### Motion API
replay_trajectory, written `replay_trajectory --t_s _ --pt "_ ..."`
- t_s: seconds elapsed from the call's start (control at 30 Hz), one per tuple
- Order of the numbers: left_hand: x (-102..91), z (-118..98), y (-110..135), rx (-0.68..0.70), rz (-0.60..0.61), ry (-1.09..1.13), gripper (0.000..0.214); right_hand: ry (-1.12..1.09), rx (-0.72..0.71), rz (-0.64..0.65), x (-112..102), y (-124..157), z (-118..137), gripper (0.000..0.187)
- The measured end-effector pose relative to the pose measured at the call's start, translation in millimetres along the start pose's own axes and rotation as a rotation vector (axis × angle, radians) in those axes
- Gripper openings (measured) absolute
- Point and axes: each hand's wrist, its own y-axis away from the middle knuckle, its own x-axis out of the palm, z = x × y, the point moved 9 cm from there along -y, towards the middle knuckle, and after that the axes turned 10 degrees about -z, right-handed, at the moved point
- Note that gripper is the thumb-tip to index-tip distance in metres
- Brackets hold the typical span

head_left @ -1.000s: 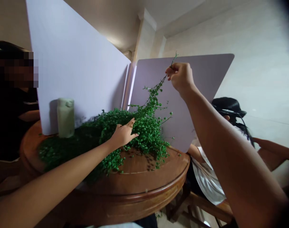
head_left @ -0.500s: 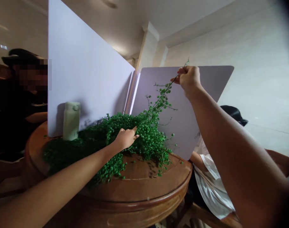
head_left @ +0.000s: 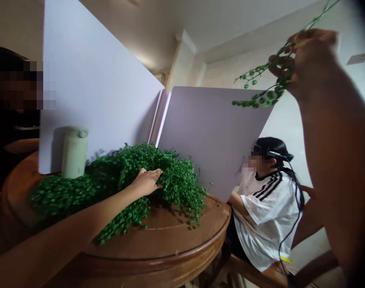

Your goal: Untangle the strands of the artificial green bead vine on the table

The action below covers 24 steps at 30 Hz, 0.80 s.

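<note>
Our right hand (head_left: 313, 60) is raised high, closed around a sprig (head_left: 260, 90) of beaded green foliage; our left hand (head_left: 146, 182) rests open on the leafy heap (head_left: 179, 188) (atop a round wooden table (head_left: 158, 244)).

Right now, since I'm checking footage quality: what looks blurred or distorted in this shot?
In the head view, the right hand and its green sprig smear with motion blur; the wide lens bows the edge of the round wooden table; the top right corner falls dark.

Rough leafy sprigs (head_left: 176, 192), glossy wood table (head_left: 158, 238)
</note>
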Motion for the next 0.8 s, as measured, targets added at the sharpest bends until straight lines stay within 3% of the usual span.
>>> replay_trajectory --t_s 0.1,0.17,0.37,0.43,0.53,0.63,0.8 --pt "-10.5 -3 6 0.015 0.018 0.010 0.070 0.021 0.082 -0.003 1 26 19 0.034" --pt "-21.0 -6 12 0.024 0.051 0.002 0.080 -0.003 0.101 0.061 9 38 22 0.034" --pt "-68.8 -16 26 0.085 0.104 -0.086 0.076 -0.165 0.071 0.437 41 59 5 0.021" --pt "-90.4 -19 26 0.129 0.047 -0.139 0.067 -0.207 0.068 0.545 47 69 4 0.023" --pt "-137.8 -33 19 0.208 -0.165 -0.132 0.051 -0.263 0.087 0.727 56 90 10 0.027" --pt "-196.9 -54 11 0.208 -0.328 -0.030 0.040 -0.281 0.108 0.877 61 108 20 0.026" --pt "-322.1 -99 6 0.177 -0.697 0.256 0.041 -0.282 0.055 0.926 64 113 44 0.027"
